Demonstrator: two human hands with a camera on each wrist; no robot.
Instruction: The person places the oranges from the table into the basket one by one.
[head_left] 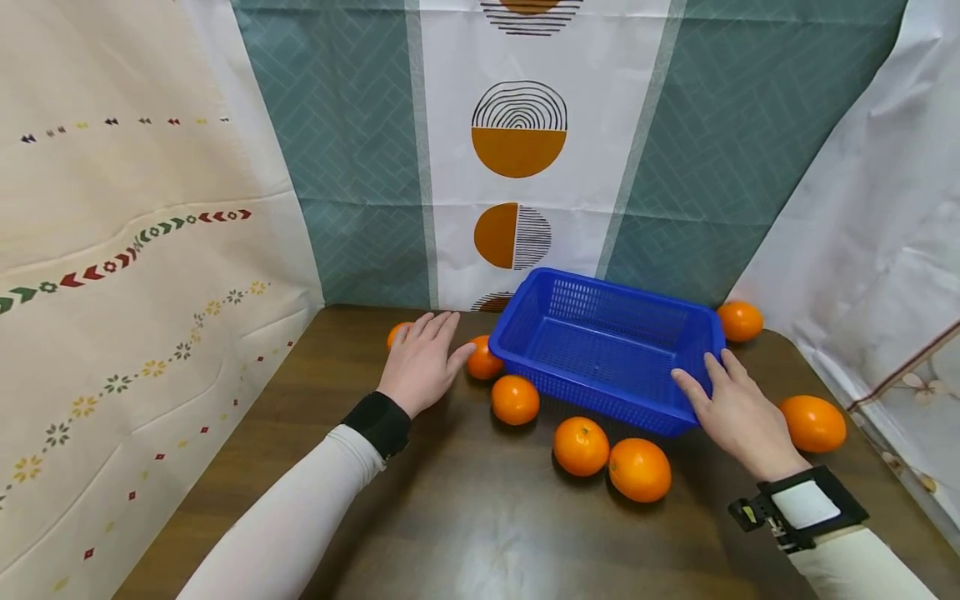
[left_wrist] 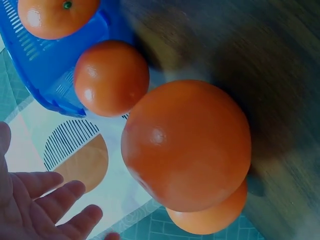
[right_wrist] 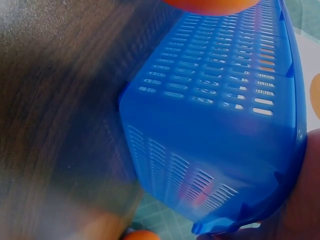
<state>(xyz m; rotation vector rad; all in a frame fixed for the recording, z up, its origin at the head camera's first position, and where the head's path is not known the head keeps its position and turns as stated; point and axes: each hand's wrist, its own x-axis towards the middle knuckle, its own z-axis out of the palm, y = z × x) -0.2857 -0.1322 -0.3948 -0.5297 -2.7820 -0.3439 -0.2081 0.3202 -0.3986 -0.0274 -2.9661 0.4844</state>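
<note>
My left hand (head_left: 423, 362) hovers over the back left of the table with fingers straight and thumb spread. An orange (head_left: 397, 334) is partly hidden behind it, and another orange (head_left: 485, 360) sits beside the thumb. In the left wrist view, a large orange (left_wrist: 187, 145) overlaps a further one, while the left fingers (left_wrist: 60, 202) are spread and hold nothing. My right hand (head_left: 746, 421) rests at the right rim of the blue plastic basket (head_left: 592, 396), thumb over the inner side and fingers extended. In the right wrist view, no fingers show on the basket's outer wall (right_wrist: 200, 125).
One orange (head_left: 515, 400) sits by the basket's front left corner. Two more oranges (head_left: 581, 447) lie side by side in front. At the right are an orange (head_left: 740, 322) behind the basket and another (head_left: 813, 423) beside my right hand. Patterned cloths (head_left: 360, 167) surround the wooden table (head_left: 450, 517).
</note>
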